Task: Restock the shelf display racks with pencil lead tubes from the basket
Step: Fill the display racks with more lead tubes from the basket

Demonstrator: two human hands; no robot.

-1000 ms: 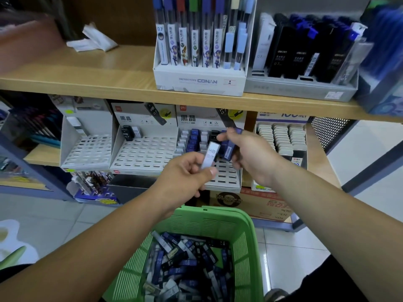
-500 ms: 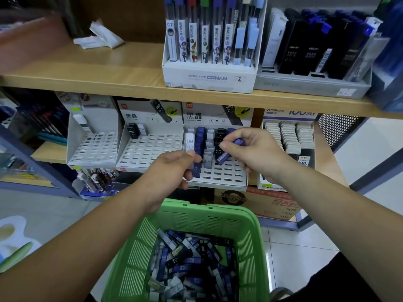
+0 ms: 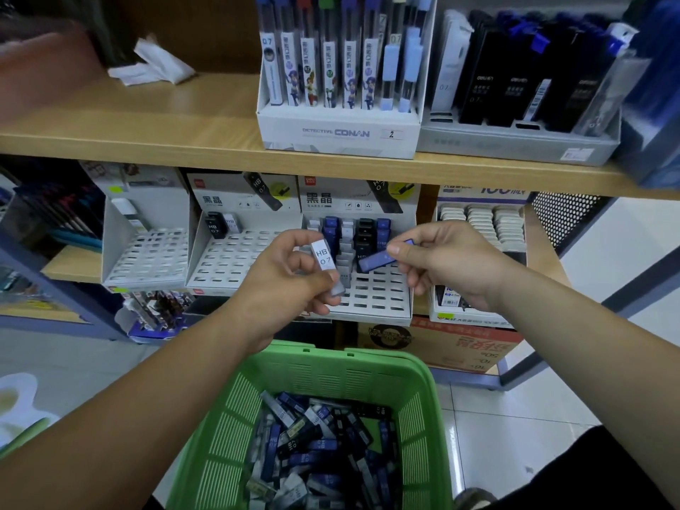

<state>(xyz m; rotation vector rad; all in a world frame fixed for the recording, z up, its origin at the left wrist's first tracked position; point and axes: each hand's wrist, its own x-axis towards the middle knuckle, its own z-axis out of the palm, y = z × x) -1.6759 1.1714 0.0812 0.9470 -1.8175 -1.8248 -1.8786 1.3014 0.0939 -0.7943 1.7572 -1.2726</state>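
Flat white tube (image 3: 323,257) back off rack (image 3: 371,301)

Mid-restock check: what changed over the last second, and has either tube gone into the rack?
Neither tube is in. The right hand has tipped its blue tube from near upright to slanted, lower end toward the rack slots. The left hand has carried the white HB tube from the rack's middle toward its left side. Both hands kept their grip; the basket stayed put.
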